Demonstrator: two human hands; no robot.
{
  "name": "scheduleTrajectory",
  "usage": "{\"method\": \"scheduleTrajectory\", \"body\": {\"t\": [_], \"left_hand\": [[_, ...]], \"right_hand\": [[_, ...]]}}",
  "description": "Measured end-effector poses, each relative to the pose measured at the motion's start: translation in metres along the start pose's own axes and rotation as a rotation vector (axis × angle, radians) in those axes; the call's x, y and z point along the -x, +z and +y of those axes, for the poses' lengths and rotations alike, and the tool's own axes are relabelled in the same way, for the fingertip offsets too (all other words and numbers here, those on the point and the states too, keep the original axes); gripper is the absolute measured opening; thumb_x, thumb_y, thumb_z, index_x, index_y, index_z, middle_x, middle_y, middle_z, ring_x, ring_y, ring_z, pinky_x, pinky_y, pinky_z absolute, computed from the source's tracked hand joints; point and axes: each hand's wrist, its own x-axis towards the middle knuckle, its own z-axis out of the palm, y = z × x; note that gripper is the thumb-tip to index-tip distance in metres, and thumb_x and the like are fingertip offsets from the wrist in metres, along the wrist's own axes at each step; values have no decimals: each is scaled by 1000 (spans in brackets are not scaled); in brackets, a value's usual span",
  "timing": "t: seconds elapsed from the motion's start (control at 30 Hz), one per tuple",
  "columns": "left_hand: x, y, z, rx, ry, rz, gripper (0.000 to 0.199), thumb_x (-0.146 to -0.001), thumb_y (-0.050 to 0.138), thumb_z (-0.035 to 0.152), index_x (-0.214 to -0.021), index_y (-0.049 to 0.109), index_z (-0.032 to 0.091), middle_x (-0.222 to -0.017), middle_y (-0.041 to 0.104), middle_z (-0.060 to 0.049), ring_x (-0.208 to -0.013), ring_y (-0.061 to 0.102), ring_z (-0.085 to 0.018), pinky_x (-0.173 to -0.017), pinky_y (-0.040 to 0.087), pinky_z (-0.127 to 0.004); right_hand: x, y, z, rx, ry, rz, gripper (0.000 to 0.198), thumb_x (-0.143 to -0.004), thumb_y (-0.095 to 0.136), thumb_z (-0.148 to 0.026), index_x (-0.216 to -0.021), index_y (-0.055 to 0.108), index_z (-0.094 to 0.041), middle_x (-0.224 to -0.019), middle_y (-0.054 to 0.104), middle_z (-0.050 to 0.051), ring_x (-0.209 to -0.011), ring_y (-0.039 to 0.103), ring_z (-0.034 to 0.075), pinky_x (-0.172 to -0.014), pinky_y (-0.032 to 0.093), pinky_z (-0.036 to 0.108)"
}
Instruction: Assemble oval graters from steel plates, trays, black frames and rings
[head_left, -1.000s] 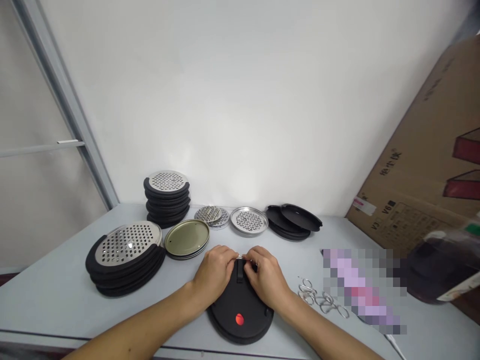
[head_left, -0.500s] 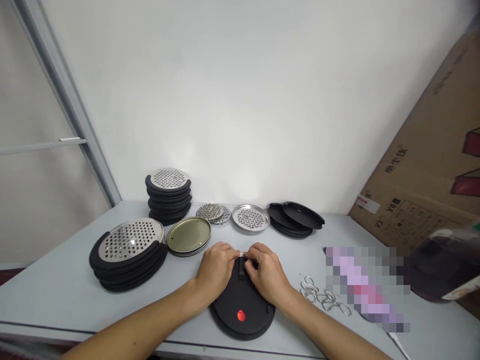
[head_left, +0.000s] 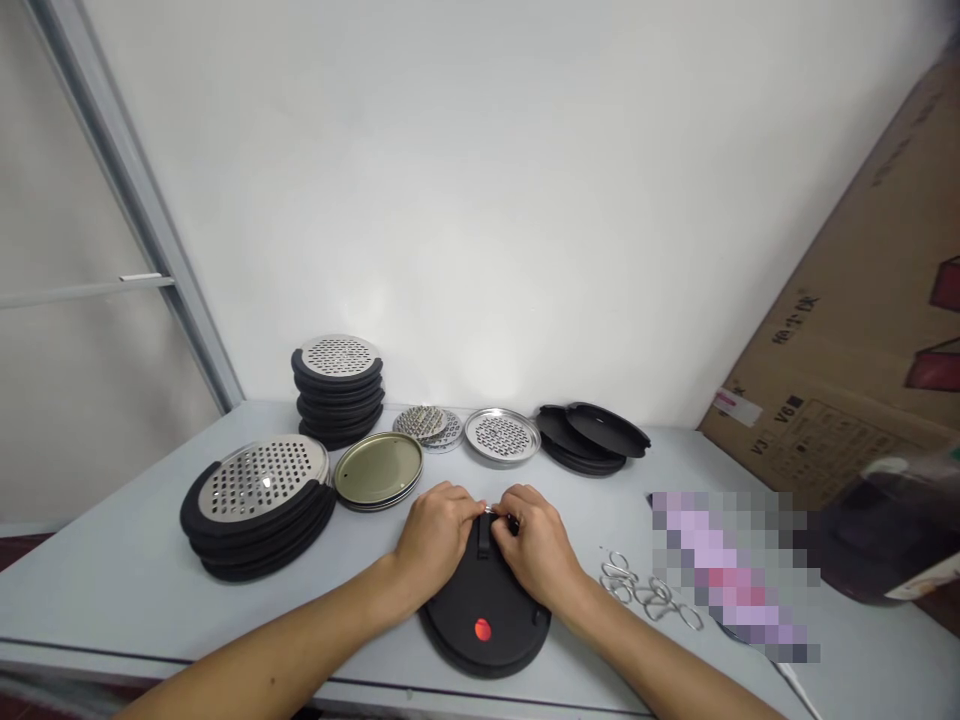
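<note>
A round black disc (head_left: 487,610) with a reddish-orange dot lies on the table before me. At its far edge, by a narrow black tab (head_left: 484,538), a small shiny metal wire piece (head_left: 491,510) shows between my fingertips. My left hand (head_left: 439,535) pinches this piece from the left, fingers curled. My right hand (head_left: 536,540) is closed too, its thumb and forefinger pinching at the right of the same piece. Most of the wire piece is hidden by my fingers, so its full shape cannot be seen. Both hands rest against the disc's far part.
Bent wire rings (head_left: 652,595) lie at right. Grater-topped black discs are stacked at left (head_left: 259,510) and back left (head_left: 337,390). Gold-coloured lids (head_left: 379,468), grater plates (head_left: 420,424), a rimmed grater (head_left: 502,436) and black trays (head_left: 592,435) stand behind. A cardboard box (head_left: 832,330) leans at right.
My fingertips have shifted slightly at the metal wire piece, the left ones a little to the right. The black disc stays in place.
</note>
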Motion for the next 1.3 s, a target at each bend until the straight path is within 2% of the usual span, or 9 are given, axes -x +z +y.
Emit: {"method": "scheduleTrajectory", "body": {"t": [0.33, 0.57, 0.77, 1.3], "left_hand": [[1, 1, -1, 93, 11, 22, 25, -90, 51, 10, -86, 75, 18, -80, 72, -5, -77, 61, -17, -75, 48, -30], [0, -3, 1, 164, -100, 45, 22, -86, 55, 9, -93, 73, 19, -91, 73, -3, -85, 63, -19, -80, 48, -32], [0, -3, 1, 196, -126, 45, 22, -85, 56, 9, -92, 74, 20, -91, 74, -3, -85, 65, -18, -80, 48, -31], [-1, -4, 0, 185, -68, 35, 27, -85, 57, 8, -97, 76, 23, -91, 75, -3, -84, 65, -19, -81, 49, -32]], "right_hand": [[0, -2, -2, 10, 1, -5, 21, -73, 50, -2, -62, 53, -19, -70, 57, 2, -73, 52, 18, -68, 38, 27], [-1, -3, -3, -24, 5, 5, 20, -73, 48, -2, -64, 53, -20, -72, 56, 2, -75, 52, 19, -68, 40, 28], [0, -5, -2, -54, 42, 3, 18, -73, 49, -3, -69, 56, -19, -73, 55, 2, -74, 53, 19, -68, 39, 28], [0, -3, -1, -47, 83, 30, 17, -74, 47, -4, -70, 52, -19, -75, 56, 3, -74, 54, 20, -68, 41, 30]]}}
